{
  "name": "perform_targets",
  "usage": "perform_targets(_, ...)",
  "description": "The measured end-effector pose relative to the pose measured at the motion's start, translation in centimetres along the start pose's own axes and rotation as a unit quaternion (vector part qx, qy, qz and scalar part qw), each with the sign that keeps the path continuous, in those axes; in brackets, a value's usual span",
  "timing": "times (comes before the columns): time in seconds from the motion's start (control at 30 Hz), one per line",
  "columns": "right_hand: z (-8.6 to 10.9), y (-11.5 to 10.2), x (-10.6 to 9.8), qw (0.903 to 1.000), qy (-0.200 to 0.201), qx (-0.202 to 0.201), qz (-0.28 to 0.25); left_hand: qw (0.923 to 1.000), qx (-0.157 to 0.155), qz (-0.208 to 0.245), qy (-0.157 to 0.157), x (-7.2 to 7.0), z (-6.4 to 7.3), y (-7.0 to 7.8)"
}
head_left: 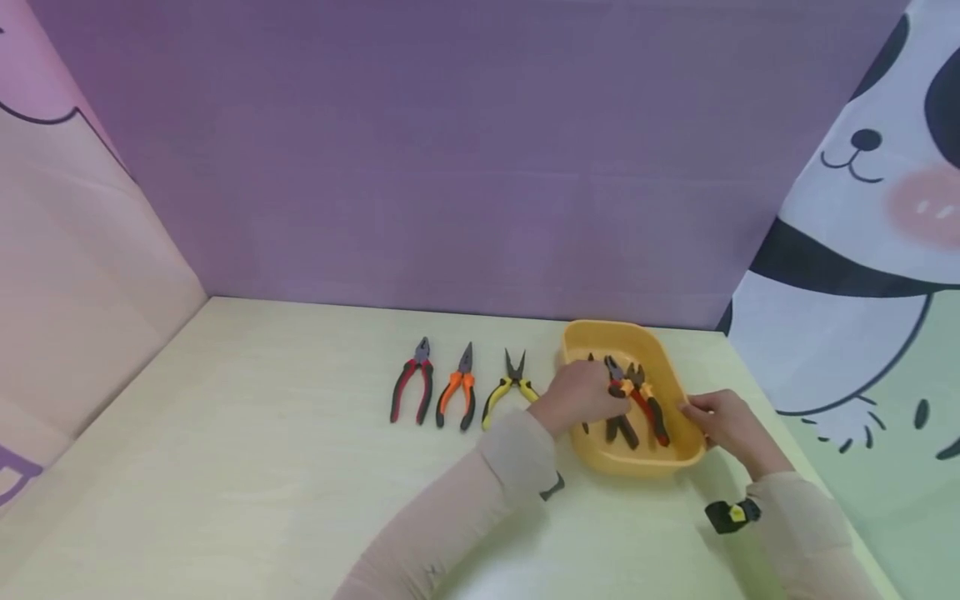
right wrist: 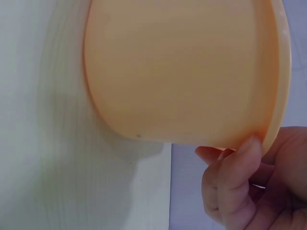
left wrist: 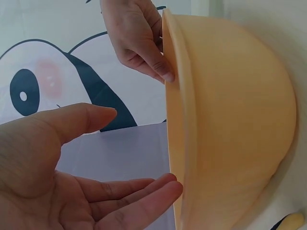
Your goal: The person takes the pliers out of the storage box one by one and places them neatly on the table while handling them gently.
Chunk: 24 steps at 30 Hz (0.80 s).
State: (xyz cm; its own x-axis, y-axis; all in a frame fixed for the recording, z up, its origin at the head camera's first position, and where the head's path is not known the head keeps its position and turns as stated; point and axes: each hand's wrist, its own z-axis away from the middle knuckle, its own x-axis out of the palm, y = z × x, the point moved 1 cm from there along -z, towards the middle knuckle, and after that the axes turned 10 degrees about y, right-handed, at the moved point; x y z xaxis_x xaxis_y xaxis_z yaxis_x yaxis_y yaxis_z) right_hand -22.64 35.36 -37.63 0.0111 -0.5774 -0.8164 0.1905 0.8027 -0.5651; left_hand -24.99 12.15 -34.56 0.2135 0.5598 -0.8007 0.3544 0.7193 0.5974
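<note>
A yellow plastic basin [head_left: 600, 462] holds several pliers [head_left: 648, 408], some with red-and-black handles and some with orange. My left hand [head_left: 577, 396] reaches over the basin's left side in the head view. In the left wrist view its thumb and fingers [left wrist: 129, 201] are spread apart beside the rim, with nothing between them. At the basin's right side my right hand [head_left: 727, 425] pinches the rim, thumb and fingers bent around the edge in the right wrist view. Part of the basin's contents is hidden behind the left hand.
Left of the basin, three pliers lie in a row on the pale table [head_left: 247, 467]: red-and-black pliers [head_left: 406, 387], orange needle-nose pliers [head_left: 453, 390] and yellow needle-nose pliers [head_left: 515, 375]. A purple backdrop [head_left: 450, 167] rises behind the table, and a panda-printed sheet [head_left: 832, 350] hangs at right.
</note>
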Motion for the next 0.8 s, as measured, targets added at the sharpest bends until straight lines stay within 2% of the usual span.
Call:
perform_targets(0.13,0.0,-0.2,0.0,1.0,-0.002,0.008,0.002,0.9998,-0.011,0.016,-0.01,0.3,-0.1,0.2)
perform_targets(0.27,0.1,-0.3,0.0,1.0,-0.002,0.005,0.005,0.9998,0.0,0.018,-0.007,0.6,-0.2,0.3)
perform_targets(0.47,0.1,-0.3,0.0,1.0,-0.004,0.004,0.005,0.9999,0.01,-0.008,-0.001,1.1,-0.2,0.3)
perform_targets(0.67,0.0,-0.2,0.0,1.0,-0.003,0.0,0.009,0.9999,0.01,-0.008,0.002,1.6,-0.4,0.3)
perform_targets(0.8,0.0,-0.1,0.0,1.0,-0.003,-0.001,0.005,0.9998,-0.009,0.017,-0.006,2.1,-0.5,0.3)
